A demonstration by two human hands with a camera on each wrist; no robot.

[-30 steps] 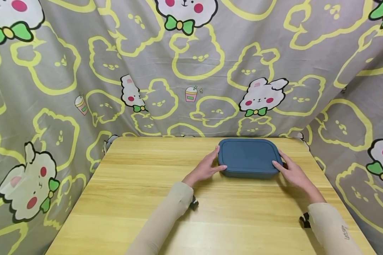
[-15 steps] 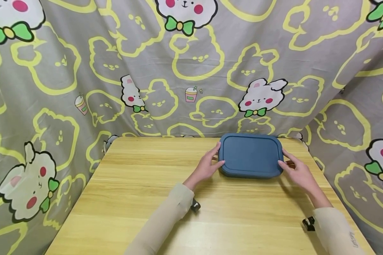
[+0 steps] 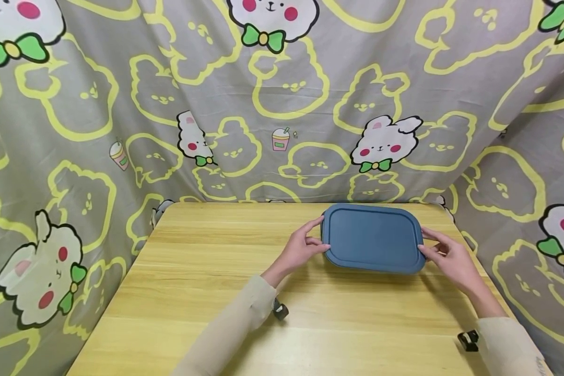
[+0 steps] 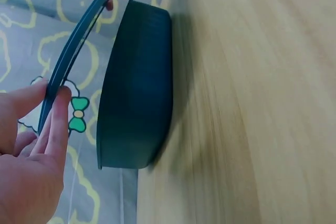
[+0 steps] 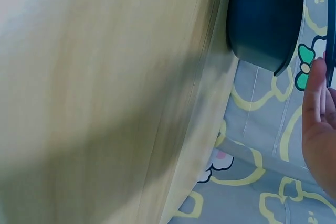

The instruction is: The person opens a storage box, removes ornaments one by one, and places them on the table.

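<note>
A blue rectangular lid (image 3: 373,237) with rounded corners is held level above its dark blue-green food container (image 4: 136,87). The left wrist view shows a gap between the two. My left hand (image 3: 295,253) pinches the lid's left edge between thumb and fingers. At the opposite end, the right hand (image 3: 453,261) pinches the lid's right edge. In the head view the lid covers nearly all of the container, so its inside is hidden. The container stands upright on the table, untouched by either hand.
The wooden table (image 3: 207,292) ends at a grey curtain (image 3: 216,94) printed with cartoon animals, which hangs behind and on both sides. The container stands near the table's far edge. A small black device (image 3: 280,309) sits at the left wrist.
The lid has come up off the container, tilting first, and now sits higher and slightly nearer and to the right. Both hands have moved with it, gripping its ends.
</note>
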